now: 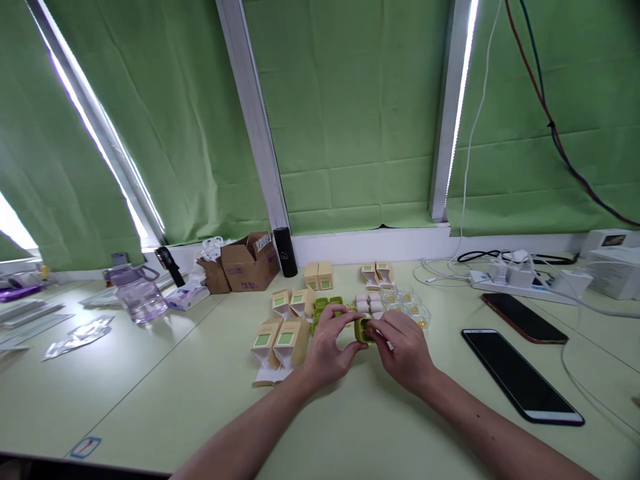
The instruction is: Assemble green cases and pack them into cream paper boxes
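My left hand (330,347) holds a small olive-green cup-like container (359,331) between thumb and fingers, tilted with its opening towards the right. At that opening, the fingertips of my right hand (406,345) are pinched together; what they grip is hidden. Just behind my left hand sit several green containers (323,304) of the same colour. Several pale pink-white round pieces (369,301) stand in a group behind the held container. Clear plastic cups with yellow bits (413,308) are grouped beyond my right hand.
Tan cartons with green labels stand left of my left hand (283,340) and further back (319,275), (377,275). Two phones (520,373), (524,317) lie to the right, near a power strip (520,287). A brown cardboard box (249,263), black cylinder (285,252) and purple jug (137,293) stand left.
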Demonstrator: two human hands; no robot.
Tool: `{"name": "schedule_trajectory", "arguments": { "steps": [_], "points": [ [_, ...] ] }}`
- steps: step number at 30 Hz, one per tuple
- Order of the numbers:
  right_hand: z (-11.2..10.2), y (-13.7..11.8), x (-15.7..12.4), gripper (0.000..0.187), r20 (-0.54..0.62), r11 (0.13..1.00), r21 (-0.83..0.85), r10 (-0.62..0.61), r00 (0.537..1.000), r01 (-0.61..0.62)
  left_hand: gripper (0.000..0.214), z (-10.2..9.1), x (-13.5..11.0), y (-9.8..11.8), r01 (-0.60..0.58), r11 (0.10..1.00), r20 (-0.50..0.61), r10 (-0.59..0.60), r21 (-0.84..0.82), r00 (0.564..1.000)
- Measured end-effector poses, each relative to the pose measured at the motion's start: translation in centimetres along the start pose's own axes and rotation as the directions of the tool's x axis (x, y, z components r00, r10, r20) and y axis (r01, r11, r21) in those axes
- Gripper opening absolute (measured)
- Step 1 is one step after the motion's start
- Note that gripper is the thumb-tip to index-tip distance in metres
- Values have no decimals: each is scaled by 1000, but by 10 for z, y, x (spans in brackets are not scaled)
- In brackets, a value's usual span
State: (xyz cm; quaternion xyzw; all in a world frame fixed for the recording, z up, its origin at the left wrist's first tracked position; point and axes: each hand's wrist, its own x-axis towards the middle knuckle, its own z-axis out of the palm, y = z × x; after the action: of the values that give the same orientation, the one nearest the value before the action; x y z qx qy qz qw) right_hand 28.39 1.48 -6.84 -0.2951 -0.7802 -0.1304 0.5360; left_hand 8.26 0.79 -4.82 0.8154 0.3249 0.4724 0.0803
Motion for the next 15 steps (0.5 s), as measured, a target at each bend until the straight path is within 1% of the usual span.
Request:
{"name": "schedule_trajectory", "arguments": {
  "steps": [4,10,15],
  "points": [
    [0,0,1,14,6,1000,-5,-30,1000,30,50,0,1,1,-17,1000,2,17,-4,1000],
    [-1,0,3,15,7,999,0,-45,999,45,44,0,-1,-1,-20,1000,-3,20,-7,1000],
    [0,1,2,15,23,999,28,-40,999,39,49,2,-2,-4,-31,999,-3,31,-16,1000]
  ]
}}
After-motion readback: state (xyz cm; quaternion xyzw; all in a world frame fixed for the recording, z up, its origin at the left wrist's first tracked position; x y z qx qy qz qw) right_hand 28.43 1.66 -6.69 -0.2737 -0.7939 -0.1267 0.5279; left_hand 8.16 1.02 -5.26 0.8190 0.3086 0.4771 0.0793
